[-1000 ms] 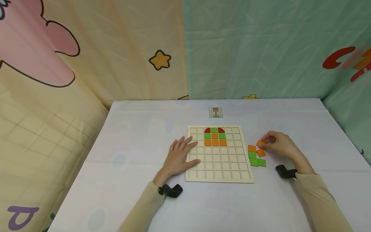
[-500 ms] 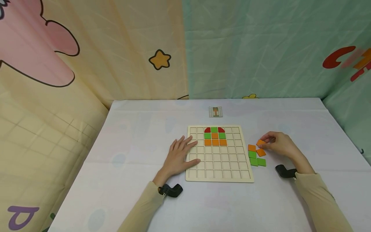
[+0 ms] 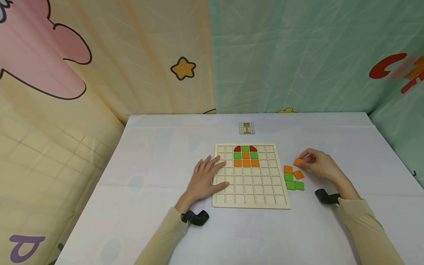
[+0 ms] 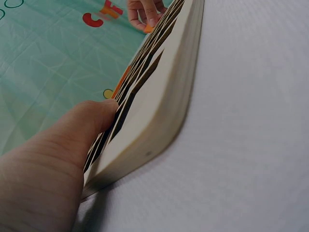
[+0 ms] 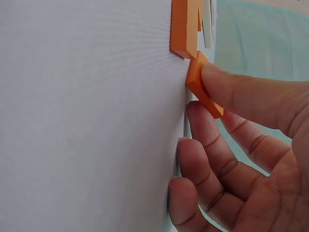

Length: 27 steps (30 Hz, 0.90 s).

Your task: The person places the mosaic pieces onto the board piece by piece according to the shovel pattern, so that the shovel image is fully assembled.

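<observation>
My left hand (image 3: 202, 180) lies spread over the left edge of a pale wooden grid board (image 3: 251, 189), its thumb and fingers extended across the border. To the board's right, my right hand (image 3: 319, 165) pinches an orange square tile (image 5: 205, 89) between thumb and fingers, and the tile is tilted in the right wrist view. Just below it lies a loose orange tile (image 3: 299, 175), with another orange tile (image 3: 288, 169) against several green tiles (image 3: 289, 177). Near the board's top, red, green and orange tiles (image 3: 246, 155) fill three rows of cells.
A small card (image 3: 246, 128) printed with a grid and a coloured figure lies beyond the board. White cloth covers the table (image 3: 159, 158). Printed curtains (image 3: 291, 55) hang behind its far edge.
The right hand's fingers have shifted slightly, and the pinched orange tile has tilted a little. The left hand, the board and the loose tiles stay in place.
</observation>
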Tool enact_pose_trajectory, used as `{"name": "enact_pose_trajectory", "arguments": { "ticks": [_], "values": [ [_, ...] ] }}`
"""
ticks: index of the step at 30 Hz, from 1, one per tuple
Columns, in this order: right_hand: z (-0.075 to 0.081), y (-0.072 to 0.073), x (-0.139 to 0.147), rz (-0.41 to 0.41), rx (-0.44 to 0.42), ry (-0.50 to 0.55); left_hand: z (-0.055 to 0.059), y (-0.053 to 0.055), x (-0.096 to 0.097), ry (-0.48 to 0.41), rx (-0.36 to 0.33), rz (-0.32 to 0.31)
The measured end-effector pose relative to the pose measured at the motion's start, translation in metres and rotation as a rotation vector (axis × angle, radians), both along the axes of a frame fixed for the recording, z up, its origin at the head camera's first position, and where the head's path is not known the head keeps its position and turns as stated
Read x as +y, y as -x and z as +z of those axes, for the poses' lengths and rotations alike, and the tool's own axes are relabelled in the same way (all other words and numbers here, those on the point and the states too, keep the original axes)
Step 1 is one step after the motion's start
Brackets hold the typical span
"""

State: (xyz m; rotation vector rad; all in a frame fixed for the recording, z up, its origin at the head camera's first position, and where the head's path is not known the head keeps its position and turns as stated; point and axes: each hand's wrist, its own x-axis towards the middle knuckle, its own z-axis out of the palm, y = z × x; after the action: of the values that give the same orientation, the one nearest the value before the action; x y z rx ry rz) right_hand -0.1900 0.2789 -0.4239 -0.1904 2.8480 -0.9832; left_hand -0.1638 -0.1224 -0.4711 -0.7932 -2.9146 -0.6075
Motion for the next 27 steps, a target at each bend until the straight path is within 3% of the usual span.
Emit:
{"name": "enact_pose_trajectory", "arguments": {
  "ticks": [27],
  "values": [
    [0.005, 0.000, -0.012, -0.011, 0.087, 0.071, 0.000, -0.001, 0.000, -0.003, 0.010, -0.005]
  ]
}}
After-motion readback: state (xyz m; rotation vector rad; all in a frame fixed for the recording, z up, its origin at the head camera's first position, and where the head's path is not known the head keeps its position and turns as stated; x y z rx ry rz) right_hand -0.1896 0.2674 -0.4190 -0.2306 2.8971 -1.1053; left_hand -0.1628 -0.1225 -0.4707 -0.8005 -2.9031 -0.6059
